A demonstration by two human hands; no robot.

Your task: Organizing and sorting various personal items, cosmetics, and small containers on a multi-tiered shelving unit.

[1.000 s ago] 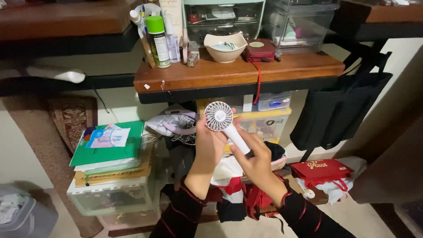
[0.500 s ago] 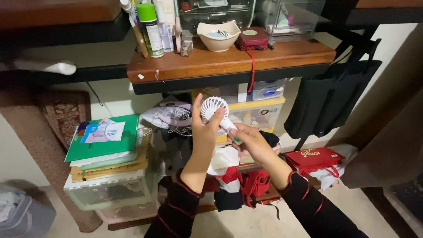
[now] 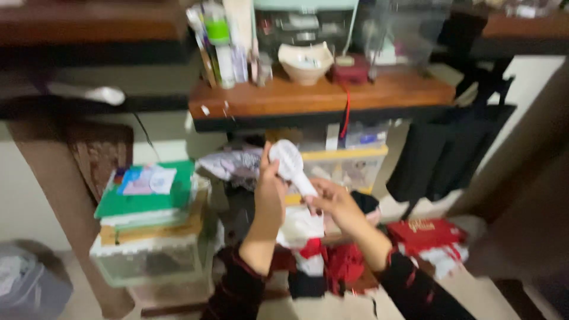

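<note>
White handheld fan (image 3: 290, 166) upright, right hand (image 3: 333, 201) grip closed around its handle, left hand (image 3: 269, 192) cupping its head.

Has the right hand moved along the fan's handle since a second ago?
Yes. The right hand has slid up the white fan handle toward the head, closer to the wooden shelf.

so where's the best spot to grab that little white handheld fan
Probably the straight handle, not the round head. The white handheld fan is tilted, head up-left and handle running down-right, so coming from the lower right suits a wrap around the handle. The right hand already sits at that end, while the left hand steadies it by the head. The frame is blurred, so finger detail is unclear.
</note>
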